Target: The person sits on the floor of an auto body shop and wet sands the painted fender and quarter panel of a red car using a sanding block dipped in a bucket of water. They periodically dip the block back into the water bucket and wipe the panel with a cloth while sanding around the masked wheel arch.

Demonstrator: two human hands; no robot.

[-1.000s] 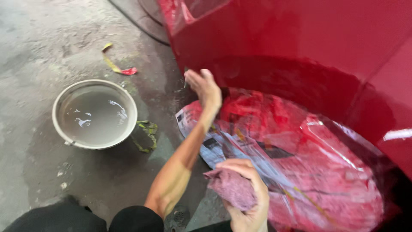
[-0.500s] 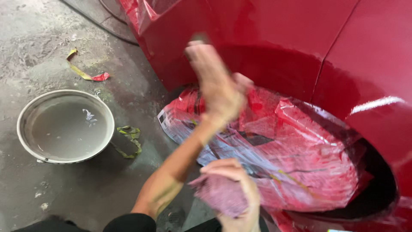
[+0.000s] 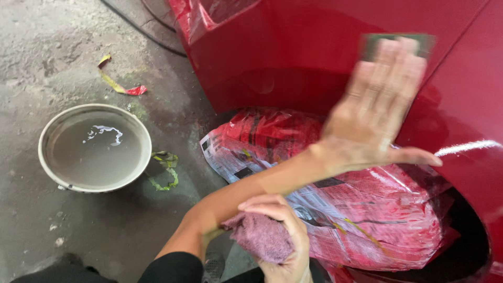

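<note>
Far left, floor: round metal basin [image 3: 44, 157] of cloudy water sits on the concrete floor [image 3: 52, 52]. A yellow-and-red tape scrap [image 3: 118, 84] lies beyond it and a green scrap [image 3: 165, 173] just beside its rim.
Low centre: your right hand [image 3: 285, 246] has its grip closed around a bunched purple cloth [image 3: 259, 238], held near your left forearm and clear of the car.
Masking: newspaper under plastic film [image 3: 367, 209] covers the wheel in the arch [image 3: 471, 251]. It's crumpled, tinted red, and sits below your working arm.
Right of centre: your left hand [image 3: 374, 120] is flat on the panel, fingers straight, thumb out to the right. The grip isn't wrapped; it pins the pad under the fingertips.
Pad: green rectangular abrasive pad [image 3: 398, 43], top edge showing above your fingers, flush on the paint. It's motion-blurred, so I can't read its surface.
Panel: red car body panel [image 3: 293, 52], glossy, with clean reflections and a bright highlight at the far right. No scratches or dull patches that I can make out.
Step, my read: rubbing down the panel above the arch with the pad, cloth on standby.
Next move calls for: even flat pressure and keeping the pad off the panel seam. I'd wipe with the cloth to check the finish, and re-wet from the basin if it drags.
</note>
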